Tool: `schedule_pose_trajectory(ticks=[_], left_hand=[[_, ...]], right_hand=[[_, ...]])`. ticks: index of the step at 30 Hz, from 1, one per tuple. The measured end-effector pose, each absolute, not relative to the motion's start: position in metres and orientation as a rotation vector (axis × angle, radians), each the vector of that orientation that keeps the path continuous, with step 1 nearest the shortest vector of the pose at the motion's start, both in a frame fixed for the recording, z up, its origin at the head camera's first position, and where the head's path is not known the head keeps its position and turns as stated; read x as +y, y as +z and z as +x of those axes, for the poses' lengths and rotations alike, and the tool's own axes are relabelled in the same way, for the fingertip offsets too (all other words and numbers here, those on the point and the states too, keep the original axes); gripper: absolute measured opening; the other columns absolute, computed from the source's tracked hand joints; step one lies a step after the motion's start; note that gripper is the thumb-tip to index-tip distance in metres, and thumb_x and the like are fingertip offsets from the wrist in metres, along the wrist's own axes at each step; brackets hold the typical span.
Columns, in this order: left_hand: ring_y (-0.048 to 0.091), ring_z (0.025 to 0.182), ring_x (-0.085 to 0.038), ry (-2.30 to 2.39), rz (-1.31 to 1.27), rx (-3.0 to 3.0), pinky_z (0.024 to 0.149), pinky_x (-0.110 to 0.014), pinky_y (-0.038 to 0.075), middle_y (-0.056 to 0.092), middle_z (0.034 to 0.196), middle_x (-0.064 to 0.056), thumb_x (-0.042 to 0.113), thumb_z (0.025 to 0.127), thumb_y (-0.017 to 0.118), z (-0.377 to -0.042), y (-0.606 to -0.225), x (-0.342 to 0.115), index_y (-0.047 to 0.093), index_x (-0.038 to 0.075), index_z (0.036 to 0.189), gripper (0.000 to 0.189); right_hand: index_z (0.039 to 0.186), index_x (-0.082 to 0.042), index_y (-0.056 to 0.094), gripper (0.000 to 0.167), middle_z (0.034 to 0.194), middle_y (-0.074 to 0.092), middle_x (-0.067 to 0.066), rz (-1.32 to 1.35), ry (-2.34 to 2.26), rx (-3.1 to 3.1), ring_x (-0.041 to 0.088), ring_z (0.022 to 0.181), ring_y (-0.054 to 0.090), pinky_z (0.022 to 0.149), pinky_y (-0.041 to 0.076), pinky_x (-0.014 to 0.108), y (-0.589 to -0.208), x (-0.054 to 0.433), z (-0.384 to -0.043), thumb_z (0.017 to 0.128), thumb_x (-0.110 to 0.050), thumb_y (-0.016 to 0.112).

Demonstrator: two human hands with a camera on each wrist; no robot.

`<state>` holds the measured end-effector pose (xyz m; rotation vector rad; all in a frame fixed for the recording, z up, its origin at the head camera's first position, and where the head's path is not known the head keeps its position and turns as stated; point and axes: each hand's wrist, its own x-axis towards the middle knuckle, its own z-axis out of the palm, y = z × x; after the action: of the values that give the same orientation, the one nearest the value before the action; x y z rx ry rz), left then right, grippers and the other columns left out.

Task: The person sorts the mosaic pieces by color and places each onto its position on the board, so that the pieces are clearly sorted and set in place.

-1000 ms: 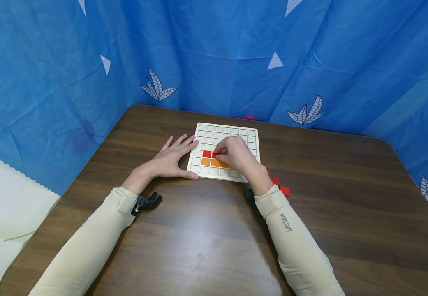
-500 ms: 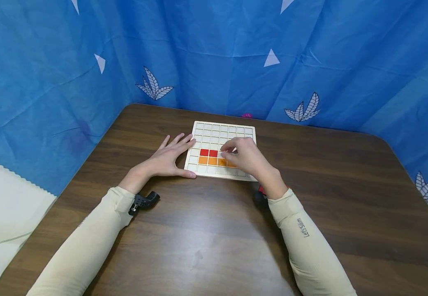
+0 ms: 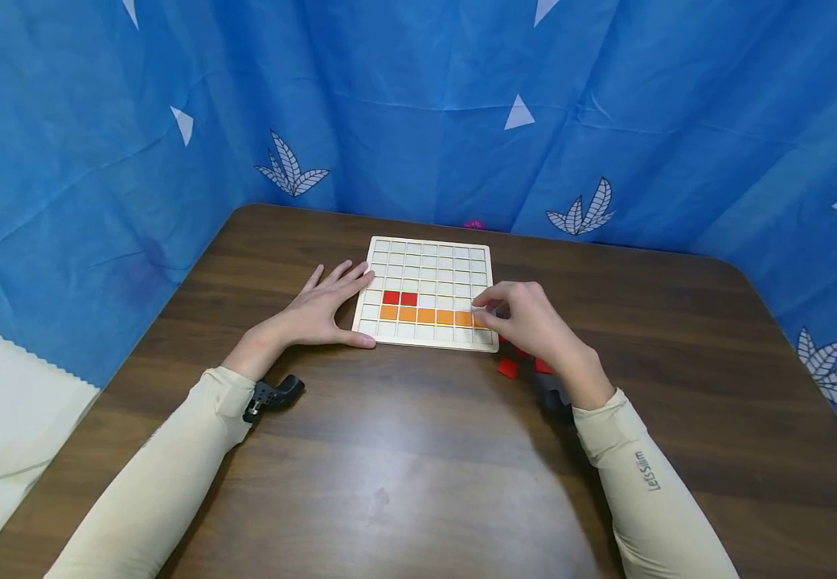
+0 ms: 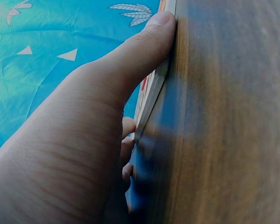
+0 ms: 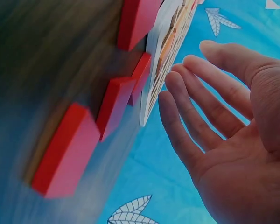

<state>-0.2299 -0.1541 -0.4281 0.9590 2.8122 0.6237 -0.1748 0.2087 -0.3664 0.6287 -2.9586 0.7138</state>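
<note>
Two red tiles (image 3: 400, 298) sit side by side in cells of the white grid board (image 3: 425, 257), directly behind a row of orange tiles (image 3: 426, 315), which fills part of the 2nd row from the near edge. Board lies flat toward the far side of the brown table (image 3: 389, 490), btwn both hands. L hand (image 3: 314, 316) is spread wide at the board's L side: thumb at the near edge close to the corner, fingertips at the L edge, thumb & fingers well apart. R hand (image 3: 530, 318) is over the board's R edge, fingers bent a bit, thumb & fingers apart in the R wrist view; can't tell if the tips touch the R-end orange tile. Several loose red tiles (image 3: 508, 368) lie on the table by the near R corner, some partly hidden by R hand/wrist in the head view. Both arms in cream sleeves (image 3: 146, 474), w/ a black mount (image 3: 273, 394) at L wrist. Blue curtain (image 3: 404, 121) w/ leaf & triangle prints hangs behind.
</note>
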Motion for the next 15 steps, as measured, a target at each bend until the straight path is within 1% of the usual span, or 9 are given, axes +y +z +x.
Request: schedule_pose_trajectory(ticks=[3,8,15], left_hand=[[0.003,0.165,-0.035,0.629,0.955,2.81,0.129,-0.065,-0.006,0.013,0.179,-0.005,0.075,0.079,0.078,-0.229,-0.428,-0.155,0.019,0.018,0.171,0.122],[0.002,0.165,-0.035,0.633,0.953,2.807,0.129,-0.065,-0.006,0.013,0.179,-0.005,0.074,0.08,0.078,-0.229,-0.427,-0.155,0.019,0.019,0.171,0.122],[0.004,0.165,-0.035,0.634,0.958,2.807,0.129,-0.065,-0.005,0.014,0.178,-0.005,0.073,0.079,0.079,-0.228,-0.426,-0.155,0.021,0.018,0.17,0.122]], right_hand=[[0.115,-0.006,0.081,0.023,0.108,0.078,0.009,0.638,0.729,-2.964,0.023,0.09,0.069,0.085,0.061,0.041,-0.365,0.215,-0.171,0.095,-0.015,0.081],[0.118,-0.006,0.079,0.025,0.111,0.078,0.01,0.62,0.723,-2.979,0.025,0.097,0.072,0.092,0.062,0.048,-0.364,0.234,-0.162,0.095,-0.013,0.08],[0.12,-0.008,0.079,0.03,0.115,0.076,0.01,0.6,0.696,-3.069,0.027,0.102,0.069,0.096,0.061,0.05,-0.37,0.248,-0.157,0.091,-0.012,0.084]])
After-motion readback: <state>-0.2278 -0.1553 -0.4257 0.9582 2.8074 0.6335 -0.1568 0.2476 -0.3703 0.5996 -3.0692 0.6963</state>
